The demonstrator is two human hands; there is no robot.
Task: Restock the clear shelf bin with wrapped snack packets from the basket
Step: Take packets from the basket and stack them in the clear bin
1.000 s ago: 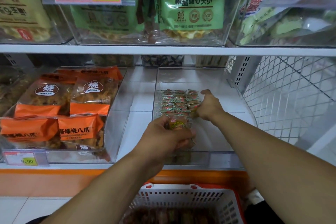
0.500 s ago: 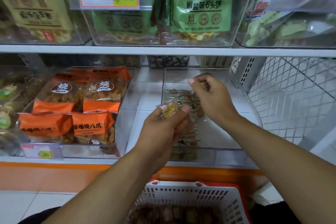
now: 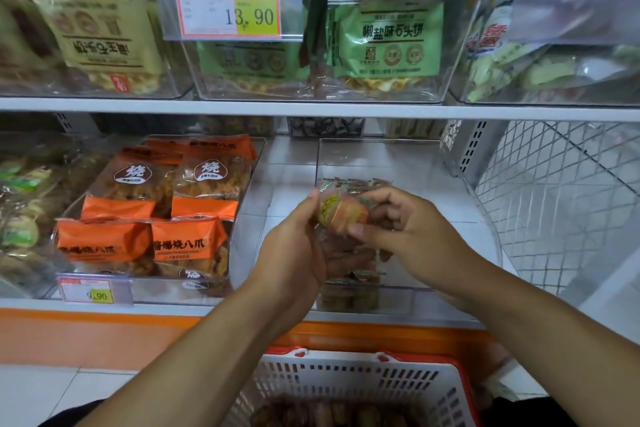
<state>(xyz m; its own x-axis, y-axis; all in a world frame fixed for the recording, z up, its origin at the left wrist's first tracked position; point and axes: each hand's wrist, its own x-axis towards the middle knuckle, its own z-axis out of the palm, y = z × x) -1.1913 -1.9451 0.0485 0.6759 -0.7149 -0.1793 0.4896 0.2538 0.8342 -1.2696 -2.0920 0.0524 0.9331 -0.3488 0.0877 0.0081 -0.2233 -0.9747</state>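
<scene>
Your left hand point(image 3: 298, 253) and right hand point(image 3: 412, 232) meet above the clear bin point(image 3: 485, 218) on the lower shelf point(image 3: 207, 308). Together they grip a small bundle of wrapped snack packets point(image 3: 341, 213): your left thumb and fingers close on its left end, and your right fingertips point(image 3: 356, 229) pinch its lower right edge. How many packets make up the bundle is hard to say, as the wrappers blur together and your fingers cover much of them.

More packets already lie in the bin. A row at the back point(image 3: 349, 183) peeks out just above your knuckles, and another stack at the front wall point(image 3: 346, 291) shows below your left hand. The middle of the bin is hidden behind both hands, so what lies there cannot be told.

The basket point(image 3: 363, 385) sits at the bottom edge, white with a red rim, cut off by the frame. Its contents show only as a dark brownish blur.

To the left, a second bin holds orange snack bags point(image 3: 194, 243) with a price tag point(image 3: 93, 293) on its front. On the upper shelf, green bags point(image 3: 388, 42) stand behind another price tag point(image 3: 227, 3). The wire mesh panel point(image 3: 561, 204) stands to the right of the clear bin.
</scene>
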